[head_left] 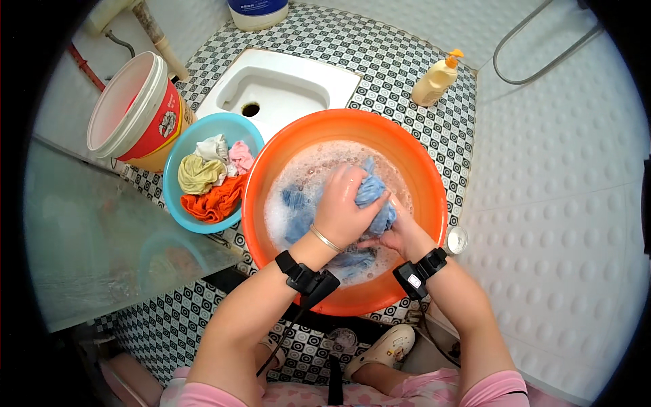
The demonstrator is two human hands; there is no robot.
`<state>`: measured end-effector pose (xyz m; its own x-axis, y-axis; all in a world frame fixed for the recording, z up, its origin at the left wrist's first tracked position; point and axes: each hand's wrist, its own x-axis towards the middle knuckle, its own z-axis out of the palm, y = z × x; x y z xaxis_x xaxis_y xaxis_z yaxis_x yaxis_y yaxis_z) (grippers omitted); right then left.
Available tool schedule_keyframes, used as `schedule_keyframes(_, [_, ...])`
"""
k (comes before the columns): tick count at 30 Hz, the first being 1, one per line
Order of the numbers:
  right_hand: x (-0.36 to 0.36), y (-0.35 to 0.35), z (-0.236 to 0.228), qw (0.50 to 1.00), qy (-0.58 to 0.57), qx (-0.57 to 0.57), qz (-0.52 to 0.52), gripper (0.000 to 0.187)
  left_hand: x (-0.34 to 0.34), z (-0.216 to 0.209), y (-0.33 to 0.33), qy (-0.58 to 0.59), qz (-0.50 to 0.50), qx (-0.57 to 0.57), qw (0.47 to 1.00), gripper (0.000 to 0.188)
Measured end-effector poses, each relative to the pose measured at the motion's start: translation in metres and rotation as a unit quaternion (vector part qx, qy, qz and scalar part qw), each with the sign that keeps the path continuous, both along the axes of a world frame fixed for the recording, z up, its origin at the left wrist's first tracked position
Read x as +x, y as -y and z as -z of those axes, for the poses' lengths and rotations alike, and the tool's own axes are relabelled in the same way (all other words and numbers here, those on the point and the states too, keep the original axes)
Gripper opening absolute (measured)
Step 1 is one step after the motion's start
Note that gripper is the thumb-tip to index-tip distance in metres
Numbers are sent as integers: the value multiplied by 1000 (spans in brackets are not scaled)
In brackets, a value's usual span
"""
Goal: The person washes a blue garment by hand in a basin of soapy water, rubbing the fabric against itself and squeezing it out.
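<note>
Tiled floor (390,71) carries an orange basin (426,180); left hand (341,205) and right hand (403,234) grip blue cloth (371,192) with curled fingers, seemingly mid-scrub; next move probably needs firm squeezing.

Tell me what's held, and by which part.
Blue cloth, by a bunched section: left hand on its left side, right hand at its lower right. Edge or middle: unclear.
</note>
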<state>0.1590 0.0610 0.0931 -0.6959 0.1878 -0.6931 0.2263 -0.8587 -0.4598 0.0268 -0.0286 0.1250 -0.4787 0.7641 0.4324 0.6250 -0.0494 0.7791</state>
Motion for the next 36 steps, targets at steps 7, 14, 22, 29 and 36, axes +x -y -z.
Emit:
schedule_keyframes(7, [-1,-5,18,987,-63,2,148,45,4,-5,-4,227,18,24,973,29])
schedule_keyframes(14, [-15,-1,-9,955,-150,170,191,33,1,33,-14,473,-74,21,878,48])
schedule_keyframes(22, [1,-7,13,798,-48,598,58,33,-2,44,-15,717,-18,-33,696,59])
schedule_keyframes(29, [0,0,11,886,-87,432,143,27,-8,44,-11,753,108,-92,642,43])
schedule_keyframes(36, [-4,4,-13,722,-70,687,37,28,-10,28,2,790,152,-134,578,49])
